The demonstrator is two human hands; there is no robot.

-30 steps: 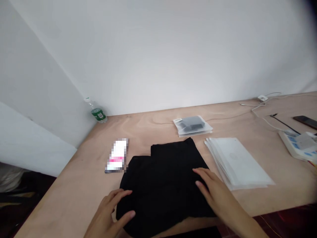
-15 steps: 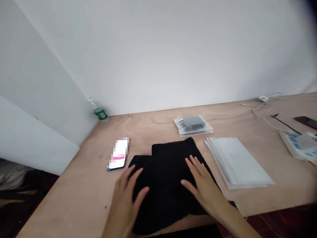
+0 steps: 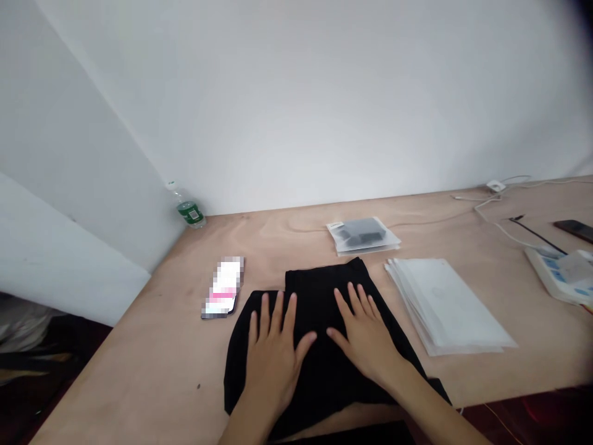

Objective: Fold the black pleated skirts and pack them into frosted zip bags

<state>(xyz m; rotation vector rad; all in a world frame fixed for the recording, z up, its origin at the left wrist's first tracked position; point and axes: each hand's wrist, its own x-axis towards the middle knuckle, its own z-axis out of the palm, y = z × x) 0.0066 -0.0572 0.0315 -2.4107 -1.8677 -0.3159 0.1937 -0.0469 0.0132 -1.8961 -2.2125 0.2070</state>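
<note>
A black cloth garment [image 3: 319, 309] lies spread near the front edge of the wooden table; its exact kind I cannot make out. My left hand [image 3: 274, 355] rests flat on its left half, fingers spread and pointing away from me. Over the right half, my right hand [image 3: 365, 340] also lies palm down with its fingers apart. The two thumbs point toward each other with a strip of black fabric between them. Both forearms cover the near part of the cloth.
Left of the garment lies a lit phone [image 3: 223, 287]. A stack of translucent bags [image 3: 451, 306] is on the right, with a filled bag [image 3: 364, 235] behind. A water bottle [image 3: 189, 210] stands in the corner. Cables, a power strip [image 3: 556, 272] and a dark phone [image 3: 576, 230] sit far right.
My left hand has moved right, from the garment's left edge onto the fabric, uncovering that edge. My right hand has shifted slightly left and stays flat on the cloth.
</note>
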